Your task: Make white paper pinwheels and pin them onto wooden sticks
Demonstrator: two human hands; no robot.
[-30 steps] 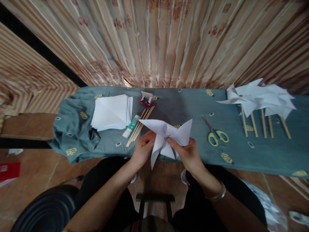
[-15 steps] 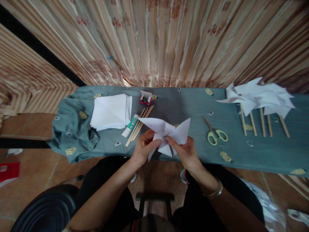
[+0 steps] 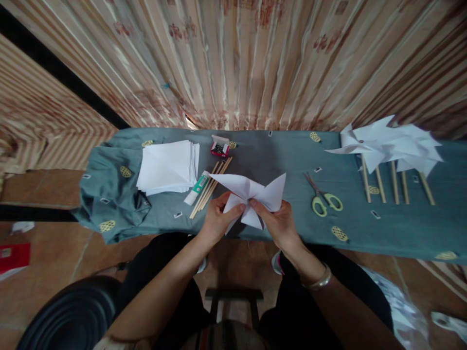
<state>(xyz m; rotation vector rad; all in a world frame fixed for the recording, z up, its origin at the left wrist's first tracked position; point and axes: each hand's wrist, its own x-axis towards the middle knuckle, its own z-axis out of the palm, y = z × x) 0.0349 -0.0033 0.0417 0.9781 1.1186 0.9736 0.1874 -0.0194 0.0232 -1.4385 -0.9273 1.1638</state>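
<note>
A white paper pinwheel (image 3: 268,195) is held between both hands above the table's front edge, its blades folded in toward the centre. My left hand (image 3: 218,216) grips its left side, thumb on top near the middle and fingers underneath. From the right, my right hand (image 3: 280,223) pinches it in the same way, its thumb pressing close to the centre. Most fingers are hidden behind the paper. Just left of the pinwheel lie several thin wooden sticks (image 3: 212,188) and a green-and-white glue stick (image 3: 197,188).
A stack of white paper (image 3: 166,166) lies at the left. Behind the sticks stands a small open red box (image 3: 220,146) of dark pins. Green-handled scissors (image 3: 323,197) rest on the grey-green tablecloth (image 3: 284,150). Several finished pinwheels (image 3: 379,143) on sticks lie at the right.
Both thumbs still press near the pinwheel's centre. The lower blades have shifted slightly, with the left one lying more under my left thumb. The whole view has moved very slightly.
</note>
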